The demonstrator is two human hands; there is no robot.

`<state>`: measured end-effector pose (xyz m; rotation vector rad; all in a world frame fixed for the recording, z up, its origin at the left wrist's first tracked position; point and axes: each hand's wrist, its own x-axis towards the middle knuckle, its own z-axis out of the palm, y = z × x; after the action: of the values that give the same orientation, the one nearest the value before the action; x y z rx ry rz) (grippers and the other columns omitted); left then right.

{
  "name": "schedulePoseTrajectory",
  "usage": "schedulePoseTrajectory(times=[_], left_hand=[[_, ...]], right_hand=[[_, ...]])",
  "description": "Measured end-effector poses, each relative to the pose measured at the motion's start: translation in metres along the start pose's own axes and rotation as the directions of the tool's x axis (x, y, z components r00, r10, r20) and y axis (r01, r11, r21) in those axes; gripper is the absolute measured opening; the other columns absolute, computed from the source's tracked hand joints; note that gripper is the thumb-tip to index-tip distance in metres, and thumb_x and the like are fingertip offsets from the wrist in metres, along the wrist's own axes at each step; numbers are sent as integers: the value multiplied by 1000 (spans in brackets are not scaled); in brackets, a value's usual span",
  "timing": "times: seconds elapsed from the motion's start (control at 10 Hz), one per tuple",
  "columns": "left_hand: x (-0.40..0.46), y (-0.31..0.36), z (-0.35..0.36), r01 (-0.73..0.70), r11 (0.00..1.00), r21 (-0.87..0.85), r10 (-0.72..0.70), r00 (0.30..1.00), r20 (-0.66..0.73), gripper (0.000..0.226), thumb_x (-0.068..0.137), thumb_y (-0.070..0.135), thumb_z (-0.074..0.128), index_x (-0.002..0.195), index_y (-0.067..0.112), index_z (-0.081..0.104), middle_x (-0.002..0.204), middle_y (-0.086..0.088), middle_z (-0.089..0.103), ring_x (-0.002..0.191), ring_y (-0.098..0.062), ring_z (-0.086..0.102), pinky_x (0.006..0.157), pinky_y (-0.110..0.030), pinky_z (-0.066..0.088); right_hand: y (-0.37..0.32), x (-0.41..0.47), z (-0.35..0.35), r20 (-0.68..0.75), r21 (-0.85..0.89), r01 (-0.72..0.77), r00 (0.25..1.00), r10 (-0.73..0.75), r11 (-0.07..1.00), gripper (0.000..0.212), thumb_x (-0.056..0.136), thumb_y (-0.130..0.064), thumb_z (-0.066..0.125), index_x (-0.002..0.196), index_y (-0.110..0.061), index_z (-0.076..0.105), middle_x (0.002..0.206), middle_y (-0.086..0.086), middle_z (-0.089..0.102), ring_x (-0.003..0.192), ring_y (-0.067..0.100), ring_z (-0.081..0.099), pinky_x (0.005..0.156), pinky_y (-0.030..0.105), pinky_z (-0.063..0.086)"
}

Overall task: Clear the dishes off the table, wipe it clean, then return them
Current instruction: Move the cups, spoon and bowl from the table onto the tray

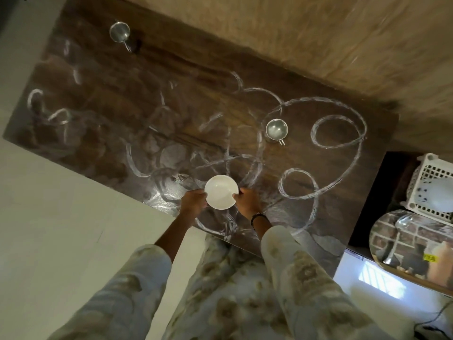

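Note:
A small white bowl [221,191] is over the near edge of the dark wooden table [152,94], held from both sides. My left hand [193,203] grips its left rim and my right hand [248,201] grips its right rim. Whether the bowl touches the tabletop I cannot tell. A steel cup [276,129] with a small handle stands on the table to the right of the middle. A second steel cup [119,32] stands at the far left corner. White looping chalk-like marks [338,133] and smears cover much of the tabletop.
Right of the table sits a white perforated basket [427,177] holding pale round dishes. In front of it lies an oval mirror or tray [411,246]. A brown rug [318,40] lies beyond the table, and pale floor [49,204] lies to the left.

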<state>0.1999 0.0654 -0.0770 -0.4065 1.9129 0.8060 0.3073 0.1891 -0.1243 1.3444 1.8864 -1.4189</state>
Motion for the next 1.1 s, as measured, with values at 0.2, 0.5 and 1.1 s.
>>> schedulePoseTrajectory(times=[0.2, 0.5, 1.1], left_hand=[[-12, -3, 5, -93, 995, -34, 94, 995, 17, 25, 91, 5, 56, 113, -5, 61, 117, -21, 64, 92, -30, 61, 79, -31, 53], [-70, 14, 57, -328, 944, 46, 324, 943, 77, 40, 88, 3, 61, 128, 1, 56, 127, -18, 60, 115, -38, 57, 79, -44, 57], [-208, -9, 363, -350, 934, -70, 350, 857, 380, 41, 89, -7, 53, 130, -8, 49, 119, -15, 57, 108, -32, 56, 63, -15, 56]], right_hand=[[24, -6, -6, -93, 85, 55, 995, -47, 995, 27, 79, -6, 55, 101, -1, 71, 94, 18, 72, 90, 33, 67, 70, 52, 59], [45, -74, -71, -175, 377, 156, 980, -95, 913, 30, 89, -1, 60, 119, 2, 63, 111, 14, 67, 100, 26, 61, 70, 23, 57], [297, -167, -276, -495, 411, 198, 868, 35, 890, 20, 89, -2, 57, 104, 2, 69, 99, 13, 70, 93, 31, 64, 68, 35, 59]])
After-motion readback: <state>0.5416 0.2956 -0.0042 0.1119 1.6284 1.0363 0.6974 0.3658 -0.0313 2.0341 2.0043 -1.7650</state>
